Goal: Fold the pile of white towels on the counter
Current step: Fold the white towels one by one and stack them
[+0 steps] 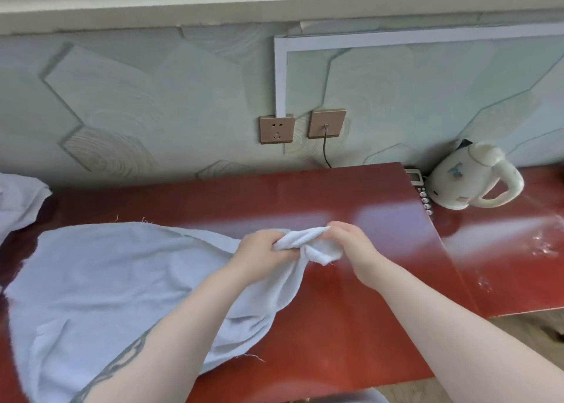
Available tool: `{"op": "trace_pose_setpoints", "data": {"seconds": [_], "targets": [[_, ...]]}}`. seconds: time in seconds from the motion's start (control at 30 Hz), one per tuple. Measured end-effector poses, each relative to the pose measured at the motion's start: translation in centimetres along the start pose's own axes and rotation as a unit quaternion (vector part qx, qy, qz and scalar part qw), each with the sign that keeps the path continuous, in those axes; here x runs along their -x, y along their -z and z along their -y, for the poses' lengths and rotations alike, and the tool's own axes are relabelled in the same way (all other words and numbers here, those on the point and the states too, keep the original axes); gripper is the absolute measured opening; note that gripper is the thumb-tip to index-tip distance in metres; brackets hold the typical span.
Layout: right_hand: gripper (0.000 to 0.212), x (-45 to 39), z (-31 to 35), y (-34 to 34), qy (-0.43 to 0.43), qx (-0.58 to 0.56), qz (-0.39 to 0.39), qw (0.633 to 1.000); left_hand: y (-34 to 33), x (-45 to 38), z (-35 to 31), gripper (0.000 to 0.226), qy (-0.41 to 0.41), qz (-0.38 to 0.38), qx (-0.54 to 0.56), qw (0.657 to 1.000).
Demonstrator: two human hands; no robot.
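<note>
On the red desk (351,326) your left hand (262,250) and right hand (351,244) pinch one bunched end of the white towel (106,280), which sprawls unfolded leftward. More cloth (21,198) waits far left; folding has barely begun.

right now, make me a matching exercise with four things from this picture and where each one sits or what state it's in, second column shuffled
Things:
1. white towel
2. kettle
3. wall socket
4. left hand

Places or states:
A. on the wall above the counter
B. gripping a bunched towel corner
C. spread over the counter's left part
D. standing at the counter's far right

Pairs: 1-C, 2-D, 3-A, 4-B
</note>
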State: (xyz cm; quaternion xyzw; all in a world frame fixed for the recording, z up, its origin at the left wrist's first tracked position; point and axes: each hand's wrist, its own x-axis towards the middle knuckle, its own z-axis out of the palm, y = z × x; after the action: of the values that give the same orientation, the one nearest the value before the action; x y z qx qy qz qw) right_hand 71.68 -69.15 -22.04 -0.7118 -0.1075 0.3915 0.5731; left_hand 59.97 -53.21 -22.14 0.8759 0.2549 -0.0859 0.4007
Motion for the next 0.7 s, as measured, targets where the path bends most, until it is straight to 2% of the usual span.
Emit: {"op": "trace_pose_setpoints", "data": {"seconds": [0.03,0.1,0.13,0.2,0.27,0.3,0.37,0.43,0.5,0.57,0.63,0.67,0.7], "targets": [[0.022,-0.3,0.4,0.5,-0.011,-0.055,0.013,0.998,1.0,-0.1,-0.1,0.037,-0.014,-0.009,0.018,1.0],[0.037,-0.8,0.7,1.1,-0.023,-0.117,0.066,0.991,2.8,-0.4,-0.5,0.03,-0.042,-0.034,0.016,0.998],[0.043,-1.0,0.7,1.2,-0.023,-0.088,0.102,0.991,3.6,-0.7,-0.8,0.029,-0.05,-0.03,0.01,0.998],[0.053,-1.2,0.8,0.5,-0.014,0.054,0.154,0.987,5.1,-1.4,-1.4,0.037,-0.041,0.017,-0.011,0.999],[0.053,-1.5,0.9,-0.4,0.029,0.153,0.145,0.977,6.5,-1.7,-2.0,0.04,-0.023,0.065,-0.029,0.997],[0.047,-1.7,1.1,-0.8,0.069,0.184,0.138,0.971,7.0,-2.0,-2.0,0.041,-0.015,0.064,-0.025,0.998],[0.035,-2.0,1.2,-0.5,0.092,0.195,0.126,0.968,7.5,-2.6,-1.9,0.04,-0.016,-0.007,-0.039,0.999],[0.027,-2.0,1.6,0.2,0.064,0.095,0.122,0.986,7.3,-3.8,-2.0,0.035,-0.037,-0.128,-0.104,0.986],[0.029,-1.8,2.0,0.6,0.062,-0.008,0.132,0.989,6.7,-5.2,-2.4,0.033,-0.038,-0.214,-0.141,0.966],[0.04,-1.7,2.3,0.6,0.067,-0.036,0.115,0.99,5.7,-6.9,-3.0,0.031,-0.018,-0.279,-0.139,0.95],[0.046,-1.7,2.1,0.7,0.052,0.001,0.063,0.997,4.4,-8.6,-3.4,0.021,0.022,-0.3,-0.118,0.946],[0.046,-1.8,1.8,0.8,0.038,0.049,0.034,0.997,3.6,-9.2,-3.5,0.02,0.042,-0.28,-0.098,0.954],[0.045,-1.9,1.3,1.1,0.013,0.112,0.018,0.993,2.7,-9.4,-3.4,0.034,0.059,-0.242,-0.076,0.966]]}}
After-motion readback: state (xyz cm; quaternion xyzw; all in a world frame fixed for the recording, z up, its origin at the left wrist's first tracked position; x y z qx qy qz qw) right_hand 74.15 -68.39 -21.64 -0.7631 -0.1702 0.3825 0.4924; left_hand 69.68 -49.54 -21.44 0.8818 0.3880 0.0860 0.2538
